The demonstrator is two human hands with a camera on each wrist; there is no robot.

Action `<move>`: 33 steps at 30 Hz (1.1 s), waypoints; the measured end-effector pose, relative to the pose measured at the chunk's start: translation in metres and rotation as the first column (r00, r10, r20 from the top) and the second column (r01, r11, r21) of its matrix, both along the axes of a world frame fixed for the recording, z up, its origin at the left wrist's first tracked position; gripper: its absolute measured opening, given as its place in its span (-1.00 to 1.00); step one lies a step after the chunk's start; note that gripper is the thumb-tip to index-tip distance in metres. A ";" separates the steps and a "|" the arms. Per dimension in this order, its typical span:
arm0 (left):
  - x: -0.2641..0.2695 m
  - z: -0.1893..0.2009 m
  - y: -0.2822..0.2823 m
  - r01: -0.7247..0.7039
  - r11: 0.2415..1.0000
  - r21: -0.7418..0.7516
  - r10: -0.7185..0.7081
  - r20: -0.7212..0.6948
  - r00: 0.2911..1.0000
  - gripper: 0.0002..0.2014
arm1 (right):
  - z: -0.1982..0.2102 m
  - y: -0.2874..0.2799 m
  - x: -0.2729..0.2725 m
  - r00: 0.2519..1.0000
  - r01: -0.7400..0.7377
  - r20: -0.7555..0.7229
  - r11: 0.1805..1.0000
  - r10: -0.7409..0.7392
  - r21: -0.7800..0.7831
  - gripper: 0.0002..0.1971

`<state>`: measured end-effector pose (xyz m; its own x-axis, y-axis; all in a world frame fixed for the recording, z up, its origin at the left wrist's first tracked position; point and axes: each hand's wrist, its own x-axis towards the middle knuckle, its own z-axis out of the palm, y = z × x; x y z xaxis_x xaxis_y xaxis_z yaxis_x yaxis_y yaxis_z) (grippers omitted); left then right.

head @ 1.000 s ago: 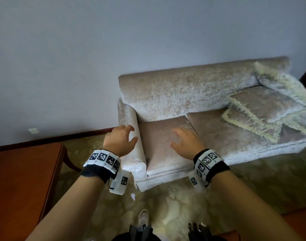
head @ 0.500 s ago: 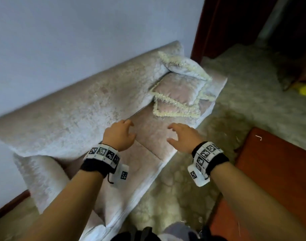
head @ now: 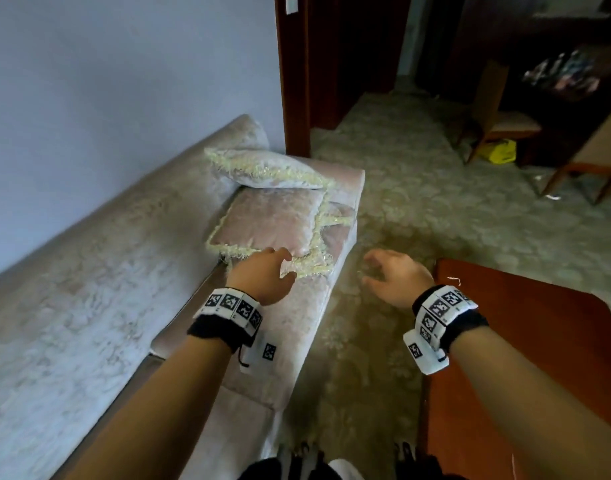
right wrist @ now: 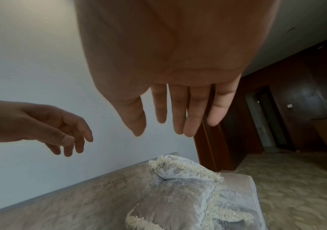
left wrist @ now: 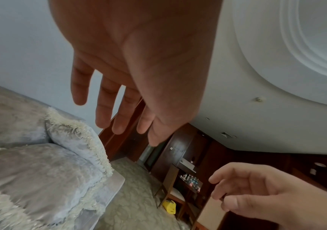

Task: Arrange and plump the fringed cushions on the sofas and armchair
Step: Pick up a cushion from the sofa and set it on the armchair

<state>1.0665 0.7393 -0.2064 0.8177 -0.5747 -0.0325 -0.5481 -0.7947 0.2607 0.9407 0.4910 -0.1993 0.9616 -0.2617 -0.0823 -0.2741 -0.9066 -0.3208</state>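
Fringed cushions are piled at the far end of a pale velvet sofa [head: 89, 258]. The top cushion [head: 262, 166] leans against the backrest. A pinkish cushion [head: 273, 220] lies flat under it, and a third cushion [head: 332, 233] peeks out below. My left hand [head: 262, 271] hovers open just before the near fringe of the pile, fingers relaxed and holding nothing. My right hand [head: 394, 271] hangs open over the carpet, right of the sofa's front edge. The wrist views show the same cushions [left wrist: 40, 171] [right wrist: 178, 194] below both empty hands [left wrist: 119, 116] [right wrist: 174, 118].
A reddish wooden table [head: 526, 358] stands close on my right. Patterned carpet [head: 418, 202] runs between sofa and table toward a dark wooden doorway [head: 332, 64]. A wooden chair [head: 498, 112] and a yellow bag [head: 498, 150] sit far right.
My view has swung right along the sofa and I have come nearer the cushion pile. Both hands have travelled with me toward it, staying open and empty.
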 end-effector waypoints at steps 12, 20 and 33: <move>0.159 -0.022 -0.082 -0.099 0.995 0.018 0.100 -0.082 0.992 -0.59 | -0.009 -0.082 0.200 0.989 -0.144 -0.032 0.987 0.147 0.066 -0.65; 0.306 -0.004 -0.204 0.009 0.999 -0.038 -0.012 -0.056 0.998 -0.59 | 0.017 -0.168 0.325 0.994 -0.107 0.001 0.994 0.107 0.034 -0.66; 0.472 -0.017 -0.375 0.043 0.999 -0.033 -0.045 -0.080 0.996 -0.60 | 0.005 -0.339 0.485 0.998 -0.063 -0.028 0.998 0.064 0.026 -0.63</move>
